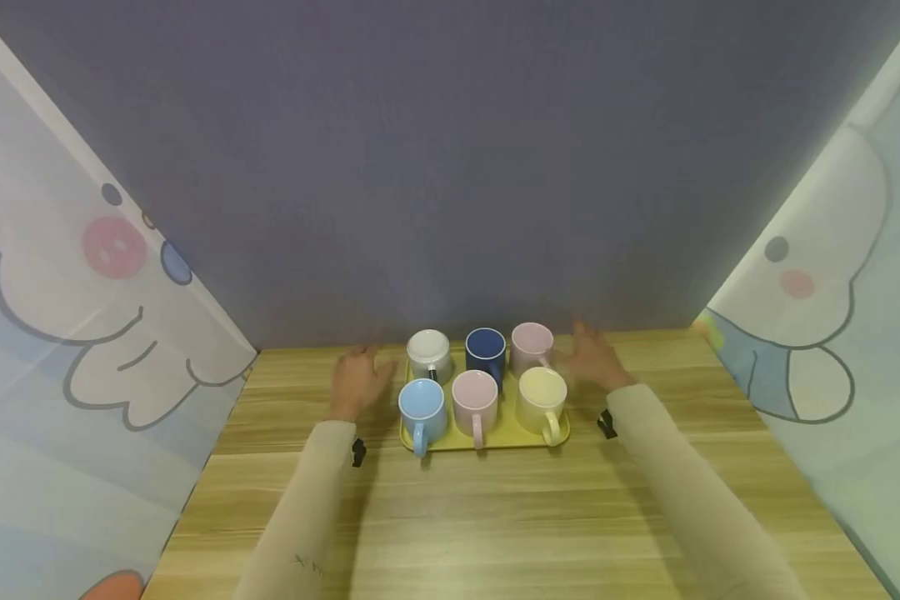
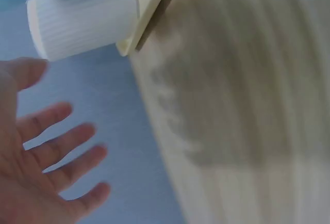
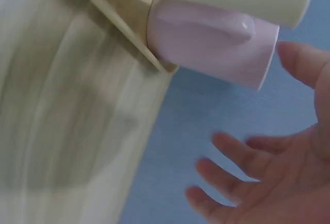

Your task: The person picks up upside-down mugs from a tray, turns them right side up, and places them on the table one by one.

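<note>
Six mugs (image 1: 475,410) stand on the yellow tray (image 1: 507,421) on the worktop (image 1: 510,517). Left hand (image 1: 356,383) and right hand (image 1: 594,360) flank it, fingers (image 2: 77,167) spread, empty. Both ends should receive equal support, keeping it level.

Soft light, blurry wrist views

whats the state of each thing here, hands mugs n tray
Left hand: open, holding nothing
Right hand: open, holding nothing
Tray: flat, loaded
White mug: upright
Dark blue mug: upright
Back pink mug: upright
Light blue mug: upright
Front pink mug: upright
Yellow mug: upright
</note>
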`<state>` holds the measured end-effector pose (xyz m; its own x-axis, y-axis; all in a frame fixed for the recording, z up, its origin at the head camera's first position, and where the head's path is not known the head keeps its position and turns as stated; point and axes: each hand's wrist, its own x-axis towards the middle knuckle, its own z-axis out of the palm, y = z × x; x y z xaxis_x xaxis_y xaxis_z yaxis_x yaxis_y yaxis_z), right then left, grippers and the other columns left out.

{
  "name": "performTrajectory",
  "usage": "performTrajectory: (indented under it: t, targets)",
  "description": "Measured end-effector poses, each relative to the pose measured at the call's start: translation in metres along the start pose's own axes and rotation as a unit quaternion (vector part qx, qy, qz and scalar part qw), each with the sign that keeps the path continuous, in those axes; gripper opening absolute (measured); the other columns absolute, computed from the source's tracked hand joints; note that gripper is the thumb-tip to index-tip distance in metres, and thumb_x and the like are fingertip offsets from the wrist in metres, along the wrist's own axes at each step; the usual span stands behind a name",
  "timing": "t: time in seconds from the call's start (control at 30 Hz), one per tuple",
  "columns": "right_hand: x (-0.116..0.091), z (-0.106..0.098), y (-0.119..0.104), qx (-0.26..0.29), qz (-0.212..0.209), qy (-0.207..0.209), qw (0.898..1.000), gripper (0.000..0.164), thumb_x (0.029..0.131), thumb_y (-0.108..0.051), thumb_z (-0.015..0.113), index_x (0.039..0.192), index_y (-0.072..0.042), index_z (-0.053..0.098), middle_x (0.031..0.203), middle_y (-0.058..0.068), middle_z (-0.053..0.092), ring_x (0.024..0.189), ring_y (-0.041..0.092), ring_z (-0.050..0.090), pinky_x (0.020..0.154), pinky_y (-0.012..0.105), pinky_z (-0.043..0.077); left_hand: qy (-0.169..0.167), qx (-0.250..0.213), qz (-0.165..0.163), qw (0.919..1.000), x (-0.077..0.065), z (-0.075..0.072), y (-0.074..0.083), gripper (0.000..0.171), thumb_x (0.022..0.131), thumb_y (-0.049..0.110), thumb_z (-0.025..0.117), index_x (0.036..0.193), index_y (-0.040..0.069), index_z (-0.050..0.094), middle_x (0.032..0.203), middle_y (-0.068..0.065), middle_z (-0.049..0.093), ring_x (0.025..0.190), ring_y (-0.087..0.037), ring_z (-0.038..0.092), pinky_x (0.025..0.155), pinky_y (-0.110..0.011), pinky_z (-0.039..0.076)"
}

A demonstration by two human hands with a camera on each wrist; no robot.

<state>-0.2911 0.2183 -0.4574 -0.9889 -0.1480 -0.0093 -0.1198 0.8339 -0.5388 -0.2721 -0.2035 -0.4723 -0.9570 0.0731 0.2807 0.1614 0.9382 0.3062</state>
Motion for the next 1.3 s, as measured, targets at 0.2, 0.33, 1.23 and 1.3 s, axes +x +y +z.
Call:
performTrajectory:
  t: [0.2,0.33,1.23,1.3]
  targets:
    - [0.000,0.009,0.010,0.062,0.007,-0.063,0.996,0.052,0.092,-0.046,0.058,0.112,0.002,0.059,0.110,0.020,0.063,0.100,0.033,0.060,0.082,0.044,0.050,-0.077,-0.093,-0.053,0.9912,-0.018,0.019,-0.001,0.029,0.090,0.028,0.065,0.109,0.006,0.068,0.097,-0.012,0.072,0.086,-0.028,0.067,0.076,-0.044,0.053]
    - [0.003,0.013,0.014,0.090,0.005,-0.083,0.992,0.042,0.093,-0.043,0.058,0.101,-0.003,0.067,0.102,0.013,0.068,0.097,0.027,0.062,0.083,0.042,0.050,-0.096,-0.121,-0.053,0.9867,-0.027,0.036,-0.004,0.017,0.087,0.020,0.067,0.096,0.006,0.071,0.086,-0.008,0.071,0.077,-0.020,0.064,0.070,-0.037,0.052]
    - [0.006,0.032,0.011,0.245,0.032,-0.119,0.962,0.046,0.103,-0.033,0.042,0.124,0.004,0.059,0.124,0.023,0.062,0.123,0.038,0.052,0.108,0.054,0.036,-0.095,-0.207,-0.147,0.9625,-0.034,0.057,0.000,0.021,0.077,0.002,0.051,0.084,0.000,0.071,0.075,-0.010,0.067,0.065,-0.019,0.056,0.056,-0.027,0.044]
    - [0.005,0.031,0.010,0.240,0.035,-0.108,0.964,0.045,0.103,-0.031,0.043,0.123,0.005,0.060,0.123,0.023,0.062,0.121,0.038,0.053,0.106,0.054,0.036,-0.097,-0.212,-0.148,0.9611,-0.035,0.055,0.001,0.021,0.077,0.002,0.051,0.083,0.000,0.070,0.074,-0.010,0.066,0.065,-0.019,0.056,0.056,-0.027,0.044]
